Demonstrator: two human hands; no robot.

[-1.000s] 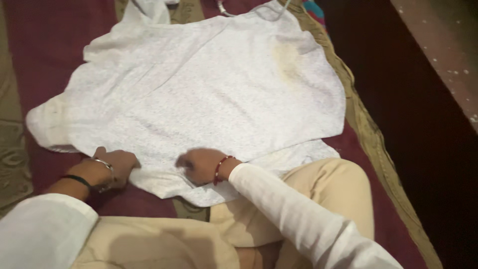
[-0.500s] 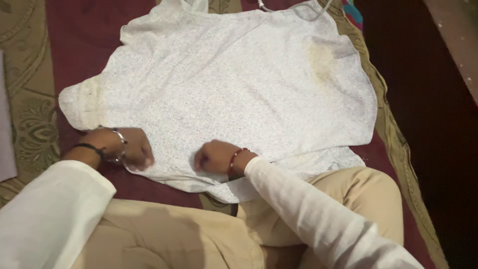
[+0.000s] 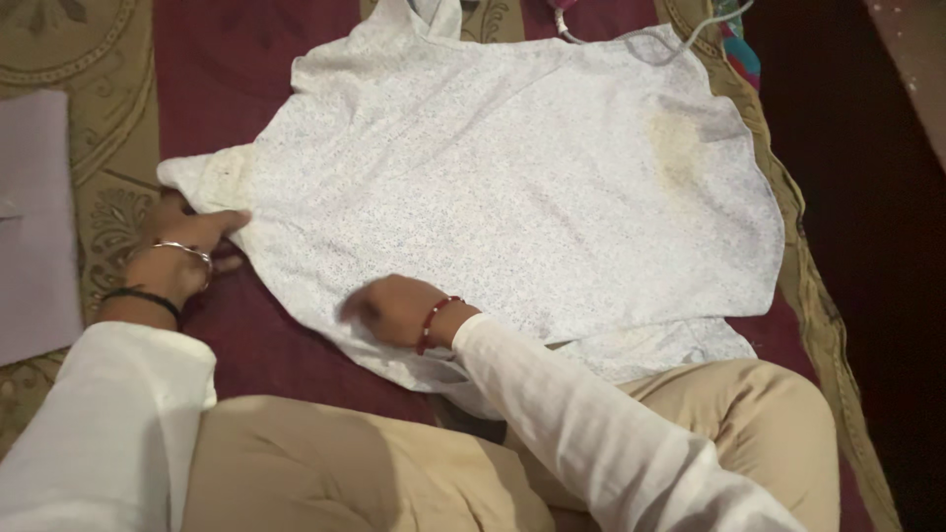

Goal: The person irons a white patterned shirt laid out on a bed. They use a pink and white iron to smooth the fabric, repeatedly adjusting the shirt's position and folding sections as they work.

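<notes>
2 hands on white speckled garment (image 3: 512, 167), spread flat on maroon patterned bedcover (image 3: 227, 59) | L hand (image 3: 182, 246) flat, fingers extended at sleeve edge, nothing gripped | R hand (image 3: 394, 307) loosely curled, pressed on hem | creases best smoothed outward, cloth kept taut.

White long sleeves, beige trousers, silver bangle, red bracelet.

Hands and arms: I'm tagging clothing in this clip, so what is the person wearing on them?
Both arms have long white sleeves. The left hand has a silver bangle and a thin black band at its wrist; the right hand has a red beaded bracelet.
</notes>
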